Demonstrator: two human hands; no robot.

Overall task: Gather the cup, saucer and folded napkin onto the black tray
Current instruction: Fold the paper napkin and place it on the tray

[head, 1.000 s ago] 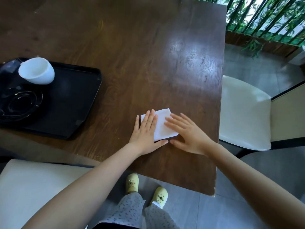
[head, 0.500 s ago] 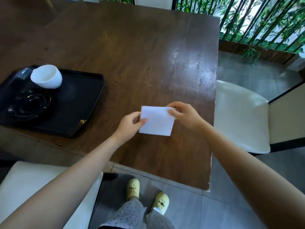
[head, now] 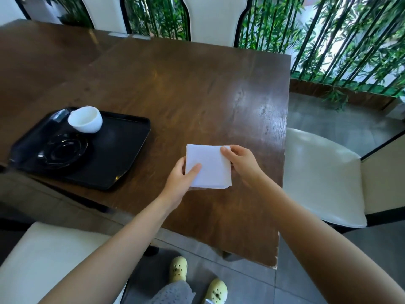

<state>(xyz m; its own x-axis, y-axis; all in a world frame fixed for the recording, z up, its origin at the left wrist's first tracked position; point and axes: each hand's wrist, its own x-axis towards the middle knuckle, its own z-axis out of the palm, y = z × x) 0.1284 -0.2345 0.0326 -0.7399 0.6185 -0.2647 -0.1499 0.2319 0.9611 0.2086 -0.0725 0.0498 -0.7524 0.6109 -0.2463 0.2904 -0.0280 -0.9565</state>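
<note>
Far to the left of my fingers, the black tray point(head: 122, 163) sits on the dark wooden table point(head: 197, 88), its raised rim glossy and its corners rounded. On its far left part the white cup point(head: 85, 119) leans tilted, its open mouth turned up and toward me, its inside plain and bare. Just nearer to me than the cup lies the black saucer point(head: 63, 152), shiny, ringed, almost lost against the tray's dark floor; whether the cup's foot touches the saucer's edge I cannot tell.

To the right of the tray, well apart from it, my left hand point(head: 179, 183) grips the folded napkin point(head: 208, 166) at its lower left corner, thumb pressed flat on top and the other fingers curled out of sight beneath. The napkin is white, squarish, faintly textured, several layers thick along its near right edge, and it is held above the tabletop, roughly level. My right hand point(head: 243, 163) pinches the napkin's far right corner, thumb on top, fingers closed under the paper.

Right of my hands the table's edge drops to a grey tiled floor point(head: 328, 119) and a cream-cushioned chair point(head: 322, 176). Below my wrists, a pair of pale yellow clogs point(head: 178, 268) shows on the floor.
</note>
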